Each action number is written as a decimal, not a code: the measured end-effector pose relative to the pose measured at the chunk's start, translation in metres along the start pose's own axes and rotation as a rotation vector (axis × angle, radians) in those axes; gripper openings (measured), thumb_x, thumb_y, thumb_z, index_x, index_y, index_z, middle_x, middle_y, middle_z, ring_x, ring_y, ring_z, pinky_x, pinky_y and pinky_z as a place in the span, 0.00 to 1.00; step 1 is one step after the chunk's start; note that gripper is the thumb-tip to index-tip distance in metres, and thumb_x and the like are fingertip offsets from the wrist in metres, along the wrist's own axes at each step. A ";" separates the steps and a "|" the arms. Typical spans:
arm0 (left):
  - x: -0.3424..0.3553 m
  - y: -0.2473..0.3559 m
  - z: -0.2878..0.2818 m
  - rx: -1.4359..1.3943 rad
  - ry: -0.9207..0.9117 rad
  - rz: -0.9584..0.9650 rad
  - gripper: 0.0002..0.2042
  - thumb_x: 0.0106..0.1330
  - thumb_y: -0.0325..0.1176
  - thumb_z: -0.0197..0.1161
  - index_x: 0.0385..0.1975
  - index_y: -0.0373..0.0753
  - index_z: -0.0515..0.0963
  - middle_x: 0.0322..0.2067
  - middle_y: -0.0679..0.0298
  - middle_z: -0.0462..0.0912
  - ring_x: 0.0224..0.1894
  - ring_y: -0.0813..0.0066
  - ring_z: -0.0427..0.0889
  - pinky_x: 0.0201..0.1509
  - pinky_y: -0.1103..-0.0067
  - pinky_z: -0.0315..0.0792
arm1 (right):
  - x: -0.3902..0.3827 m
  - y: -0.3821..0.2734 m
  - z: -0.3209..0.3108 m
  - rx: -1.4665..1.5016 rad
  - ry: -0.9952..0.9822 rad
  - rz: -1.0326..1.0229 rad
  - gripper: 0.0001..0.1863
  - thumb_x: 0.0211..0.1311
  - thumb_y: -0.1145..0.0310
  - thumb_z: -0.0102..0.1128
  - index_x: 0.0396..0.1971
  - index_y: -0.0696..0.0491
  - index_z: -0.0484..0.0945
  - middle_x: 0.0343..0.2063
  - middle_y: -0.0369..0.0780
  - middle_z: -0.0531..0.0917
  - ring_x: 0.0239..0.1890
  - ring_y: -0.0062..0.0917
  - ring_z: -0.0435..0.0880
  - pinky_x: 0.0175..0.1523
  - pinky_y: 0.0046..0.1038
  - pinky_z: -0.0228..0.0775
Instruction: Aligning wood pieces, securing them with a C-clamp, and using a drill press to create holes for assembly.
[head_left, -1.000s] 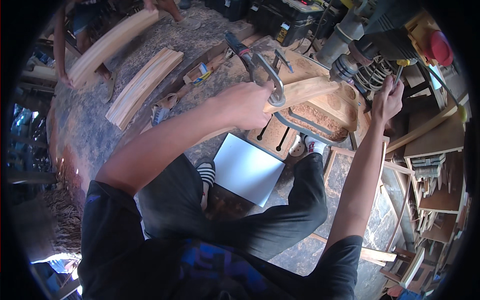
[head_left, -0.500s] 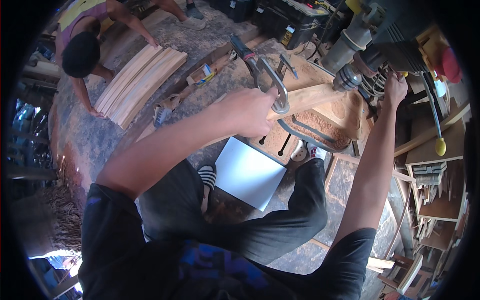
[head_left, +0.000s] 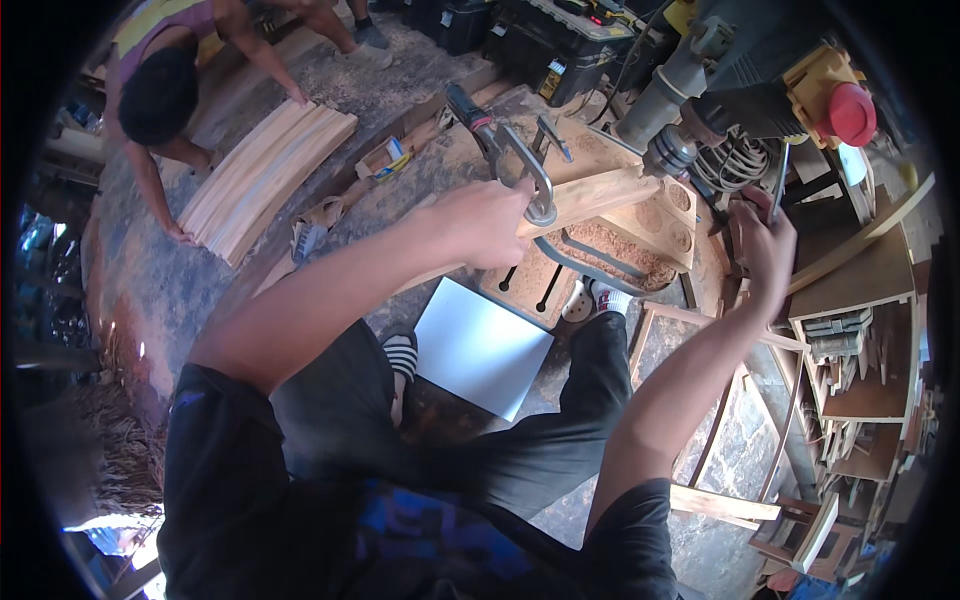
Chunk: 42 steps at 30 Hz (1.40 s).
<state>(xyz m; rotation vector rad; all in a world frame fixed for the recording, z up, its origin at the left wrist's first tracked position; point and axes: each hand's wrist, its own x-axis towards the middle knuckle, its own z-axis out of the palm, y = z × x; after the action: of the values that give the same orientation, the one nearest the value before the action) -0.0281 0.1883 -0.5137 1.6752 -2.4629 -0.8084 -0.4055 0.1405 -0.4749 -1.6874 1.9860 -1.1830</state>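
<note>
My left hand (head_left: 485, 220) is closed on a pale curved wooden board (head_left: 595, 200), against a C-shaped metal clamp (head_left: 540, 175). The board lies under the drill press chuck (head_left: 666, 153), over a table with shavings (head_left: 610, 255); whether a bit touches it I cannot make out. My right hand (head_left: 764, 238) is at the right, fingers curled around the drill press's long metal lever (head_left: 780, 175).
A co-worker (head_left: 158, 95) bends over stacked curved boards (head_left: 265, 180) at upper left. Black toolboxes (head_left: 525, 55) stand behind. A white sheet (head_left: 483, 350) lies between my legs. Shelves of wood offcuts (head_left: 860, 380) and wooden frames (head_left: 700, 400) are on the right.
The co-worker has come down beside the stack, setting the carried board onto it. My right hand rose slightly, then moved down and left with the lever, wrist now bent.
</note>
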 end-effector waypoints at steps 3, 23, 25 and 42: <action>-0.001 0.000 0.003 0.024 0.029 0.003 0.36 0.56 0.34 0.65 0.65 0.23 0.63 0.42 0.40 0.84 0.49 0.47 0.84 0.55 0.62 0.77 | -0.024 -0.055 -0.065 -0.004 0.197 -0.218 0.15 0.65 0.66 0.64 0.48 0.57 0.84 0.31 0.32 0.84 0.30 0.13 0.76 0.35 0.19 0.66; -0.027 0.002 0.003 0.090 0.037 0.047 0.33 0.61 0.44 0.65 0.61 0.27 0.67 0.43 0.38 0.83 0.49 0.44 0.83 0.55 0.60 0.74 | -0.150 -0.133 -0.109 0.535 1.017 -0.611 0.11 0.63 0.74 0.62 0.42 0.62 0.84 0.38 0.44 0.85 0.39 0.28 0.86 0.43 0.27 0.79; -0.041 -0.002 -0.002 0.056 -0.018 -0.003 0.34 0.61 0.46 0.66 0.61 0.28 0.67 0.44 0.38 0.82 0.49 0.44 0.83 0.56 0.61 0.74 | -0.179 -0.129 -0.088 0.701 1.081 -0.547 0.09 0.63 0.76 0.60 0.41 0.62 0.84 0.36 0.45 0.85 0.36 0.26 0.84 0.42 0.26 0.77; -0.041 -0.058 -0.060 -0.710 -0.864 0.167 0.32 0.53 0.50 0.74 0.45 0.24 0.77 0.31 0.55 0.83 0.28 0.68 0.83 0.36 0.75 0.77 | -0.260 -0.105 0.034 0.677 0.066 -0.349 0.39 0.49 0.74 0.75 0.63 0.63 0.69 0.56 0.47 0.78 0.60 0.32 0.78 0.65 0.31 0.68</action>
<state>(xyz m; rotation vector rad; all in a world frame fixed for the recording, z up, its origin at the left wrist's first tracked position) 0.0577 0.1847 -0.4778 0.9358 -2.1492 -2.3820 -0.2377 0.3675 -0.4940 -1.6494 1.1212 -1.7858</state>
